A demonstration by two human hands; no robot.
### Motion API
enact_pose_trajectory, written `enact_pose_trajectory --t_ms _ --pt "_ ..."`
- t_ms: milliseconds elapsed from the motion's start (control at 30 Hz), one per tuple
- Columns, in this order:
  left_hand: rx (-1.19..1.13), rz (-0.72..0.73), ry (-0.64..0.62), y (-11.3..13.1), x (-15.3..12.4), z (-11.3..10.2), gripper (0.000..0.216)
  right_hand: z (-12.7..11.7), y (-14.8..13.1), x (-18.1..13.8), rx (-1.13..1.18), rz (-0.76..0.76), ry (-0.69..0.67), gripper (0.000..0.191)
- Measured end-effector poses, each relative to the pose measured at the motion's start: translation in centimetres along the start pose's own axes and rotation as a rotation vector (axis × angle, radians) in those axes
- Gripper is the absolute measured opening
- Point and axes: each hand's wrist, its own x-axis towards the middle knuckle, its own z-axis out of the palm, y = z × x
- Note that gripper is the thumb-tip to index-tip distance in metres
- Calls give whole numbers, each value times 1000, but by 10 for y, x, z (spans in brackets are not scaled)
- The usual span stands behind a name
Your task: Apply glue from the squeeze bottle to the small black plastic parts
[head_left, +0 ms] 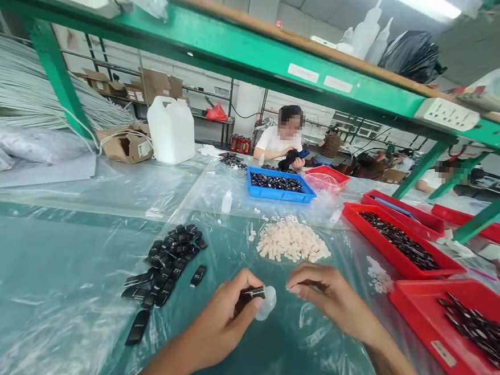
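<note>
My left hand (224, 317) is closed around a small black plastic part (252, 293) and a little translucent bottle (266, 303), held just above the plastic-covered table. My right hand (328, 298) sits close to the right of it, fingers pinched together on something too small to make out. A heap of black plastic parts (167, 267) lies to the left of my hands. A pile of small white pieces (291, 242) lies just beyond them.
Red trays (402, 267) with black parts line the right side; a blue tray (279, 194) stands farther back. A person sits across the table handling a dark item. A white jug (171, 129), a cardboard box (127, 143) and a green shelf frame (251, 53) stand around.
</note>
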Motion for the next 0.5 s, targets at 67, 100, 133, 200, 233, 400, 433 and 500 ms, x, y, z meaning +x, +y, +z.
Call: enact_pose_trajectory --t_ms 67,100,133,200,233,400,433,500 --pt "-2 -5 -16 1 -2 0 31 15 -17 14 135 -55 -35 33" --pt "-5 -9 -18 1 -3 -1 30 19 -20 19 187 -68 -52 31" --pt "-8 -14 -15 1 -4 -1 29 22 -21 23 231 -73 -68 28" --pt "-19 -22 -10 1 -6 0 27 25 -18 27 301 -66 -89 23" --pt "-28 -24 -13 2 -7 1 26 26 -15 27 330 -55 -96 22" --pt "-77 -106 39 10 -11 11 19 29 -9 20 406 -3 -110 15" --pt "-81 -133 73 12 -12 12 18 29 -11 19 410 4 -112 14" --pt "-84 -162 92 14 -13 14 17 28 -13 16 415 13 -119 12"
